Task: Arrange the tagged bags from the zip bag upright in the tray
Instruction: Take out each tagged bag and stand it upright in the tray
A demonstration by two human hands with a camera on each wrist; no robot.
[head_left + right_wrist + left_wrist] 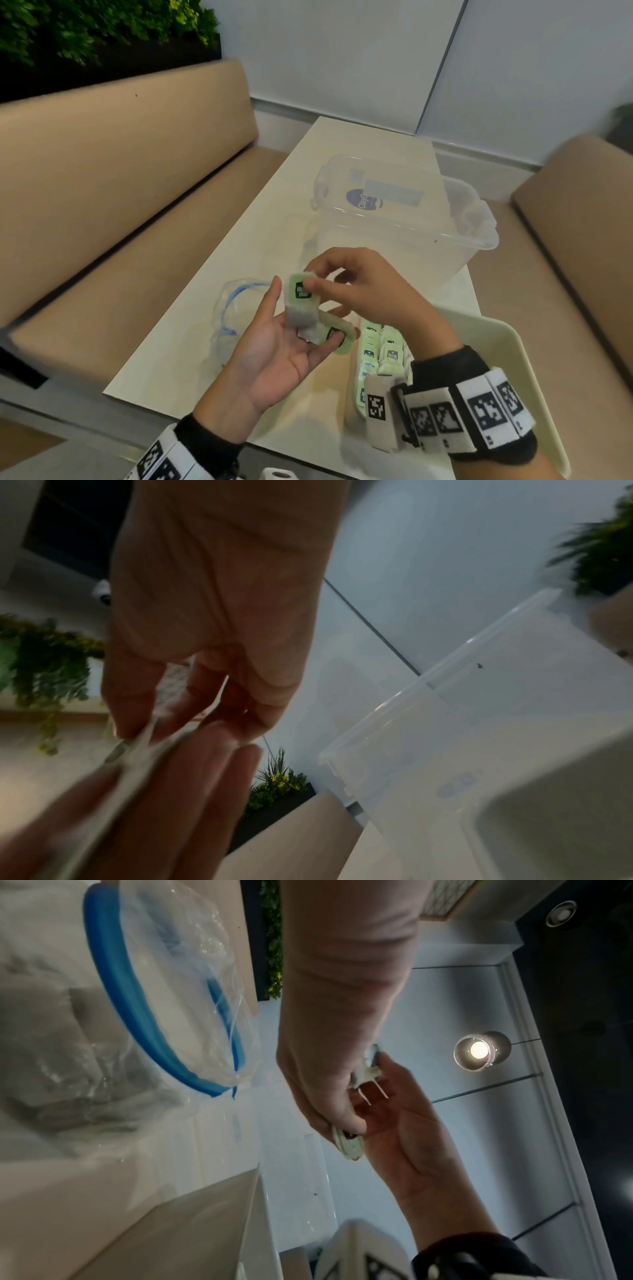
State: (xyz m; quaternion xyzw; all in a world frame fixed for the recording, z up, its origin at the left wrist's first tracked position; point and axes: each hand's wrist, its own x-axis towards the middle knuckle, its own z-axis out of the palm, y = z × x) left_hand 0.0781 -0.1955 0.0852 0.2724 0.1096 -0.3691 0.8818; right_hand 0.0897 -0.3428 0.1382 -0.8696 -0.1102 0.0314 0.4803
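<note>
Tagged bags are at the hand-over step: two are off the table, held between my hands above the near part of the table. My left hand lies palm up with the fingers loosely curled under one bag, which lies flat across them. My right hand pinches the other bag by its top edge, thumb and forefinger closed on it, and this one stands roughly upright.

Judgement: the next move is to carry the pinched bag right and down into the tray, setting it on end beside the ones in place, label uppermost. It calls for a light grip, since the bag looks soft and could fold.

Containers:
- Tray, near right: holds rows of bags standing on end at its left side. Its remaining floor is hidden by my wrist.
- Zip bag, left of my hands, flat on the table, mouth open; I cannot tell whether anything remains inside.
- Clear plastic tub, far side: only a label shows.
</note>
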